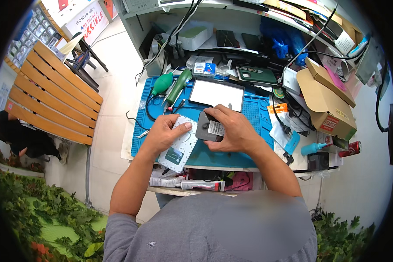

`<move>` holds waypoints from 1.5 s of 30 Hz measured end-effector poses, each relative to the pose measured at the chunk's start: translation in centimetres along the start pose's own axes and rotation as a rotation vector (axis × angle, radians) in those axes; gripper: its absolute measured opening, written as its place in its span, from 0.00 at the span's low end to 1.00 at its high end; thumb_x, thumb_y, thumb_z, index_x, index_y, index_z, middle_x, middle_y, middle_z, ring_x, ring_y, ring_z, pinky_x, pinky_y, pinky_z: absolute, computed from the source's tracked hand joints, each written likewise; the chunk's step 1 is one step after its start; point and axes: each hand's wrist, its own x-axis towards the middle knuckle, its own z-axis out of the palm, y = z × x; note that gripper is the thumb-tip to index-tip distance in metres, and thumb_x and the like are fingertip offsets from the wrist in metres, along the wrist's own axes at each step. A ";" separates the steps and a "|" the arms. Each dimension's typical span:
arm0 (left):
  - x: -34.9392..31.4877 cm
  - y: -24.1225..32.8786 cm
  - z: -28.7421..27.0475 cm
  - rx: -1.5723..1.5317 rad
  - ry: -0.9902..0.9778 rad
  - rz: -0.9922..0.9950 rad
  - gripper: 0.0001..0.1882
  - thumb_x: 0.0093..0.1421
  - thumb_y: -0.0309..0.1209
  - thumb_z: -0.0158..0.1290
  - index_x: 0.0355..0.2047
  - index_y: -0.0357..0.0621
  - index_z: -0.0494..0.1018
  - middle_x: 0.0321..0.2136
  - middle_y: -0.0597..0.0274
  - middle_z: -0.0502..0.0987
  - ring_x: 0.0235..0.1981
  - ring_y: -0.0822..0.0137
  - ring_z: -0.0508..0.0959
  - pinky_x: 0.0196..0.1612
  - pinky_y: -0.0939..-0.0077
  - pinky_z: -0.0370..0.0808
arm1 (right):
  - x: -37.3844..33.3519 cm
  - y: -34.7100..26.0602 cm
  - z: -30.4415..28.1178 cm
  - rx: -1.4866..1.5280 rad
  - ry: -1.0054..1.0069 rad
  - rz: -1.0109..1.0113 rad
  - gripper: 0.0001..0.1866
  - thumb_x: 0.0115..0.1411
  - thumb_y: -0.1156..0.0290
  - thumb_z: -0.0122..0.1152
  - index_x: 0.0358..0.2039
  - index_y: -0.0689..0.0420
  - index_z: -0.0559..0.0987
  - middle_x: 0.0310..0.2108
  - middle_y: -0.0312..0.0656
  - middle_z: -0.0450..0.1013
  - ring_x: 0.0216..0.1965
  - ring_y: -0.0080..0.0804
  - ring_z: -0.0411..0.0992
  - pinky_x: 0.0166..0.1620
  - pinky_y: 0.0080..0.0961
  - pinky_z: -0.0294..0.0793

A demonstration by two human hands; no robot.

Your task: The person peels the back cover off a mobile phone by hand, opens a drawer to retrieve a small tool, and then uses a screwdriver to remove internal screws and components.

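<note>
My left hand (163, 133) grips a flat white case with rounded corners and a fine line pattern (184, 146), thumb on its upper face. A small dark green picture or card shows near the case's lower end. Close beside it, my right hand (238, 129) holds a dark grey, squarish flat object (202, 128) with a white label, its fingers over the top edge and thumb below. What kind of object this is I cannot make out. Both are held above the front of the blue work mat (231, 159).
Beyond my hands lie a white panel with a black frame (218, 94), a green electric screwdriver (179, 87) and a green air blower (162, 84). A dark green phone case (256, 75) is behind. Cardboard boxes (323, 98) and a red can (350, 149) stand right. An open drawer (205, 185) holds tubes.
</note>
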 end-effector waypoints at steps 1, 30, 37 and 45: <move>0.0 -0.2 0.0 -0.002 0.001 -0.002 0.14 0.68 0.37 0.66 0.41 0.36 0.84 0.30 0.64 0.86 0.28 0.78 0.81 0.32 0.81 0.77 | -0.1 0.1 0.1 0.012 -0.016 -0.018 0.41 0.45 0.58 0.81 0.59 0.61 0.78 0.46 0.47 0.78 0.44 0.49 0.81 0.48 0.39 0.83; 0.9 -2.8 2.1 0.191 0.352 0.236 0.14 0.70 0.35 0.64 0.34 0.35 0.82 0.24 0.62 0.83 0.25 0.78 0.76 0.28 0.76 0.72 | -0.6 -0.8 3.0 0.105 0.099 0.173 0.39 0.46 0.58 0.80 0.57 0.66 0.78 0.46 0.53 0.77 0.45 0.54 0.80 0.48 0.44 0.82; 0.2 -1.5 1.9 0.054 0.227 0.105 0.12 0.67 0.35 0.68 0.36 0.36 0.83 0.29 0.63 0.86 0.28 0.78 0.81 0.30 0.79 0.76 | -0.6 -1.0 2.8 0.096 0.026 0.172 0.41 0.46 0.60 0.81 0.59 0.65 0.76 0.47 0.52 0.76 0.46 0.52 0.80 0.49 0.42 0.82; 0.5 -2.7 2.4 -0.088 0.292 0.094 0.11 0.66 0.32 0.69 0.39 0.35 0.84 0.31 0.61 0.87 0.29 0.78 0.82 0.31 0.81 0.78 | -0.6 -1.3 3.1 0.070 0.025 0.136 0.41 0.45 0.61 0.80 0.58 0.66 0.75 0.46 0.53 0.75 0.45 0.54 0.79 0.48 0.44 0.82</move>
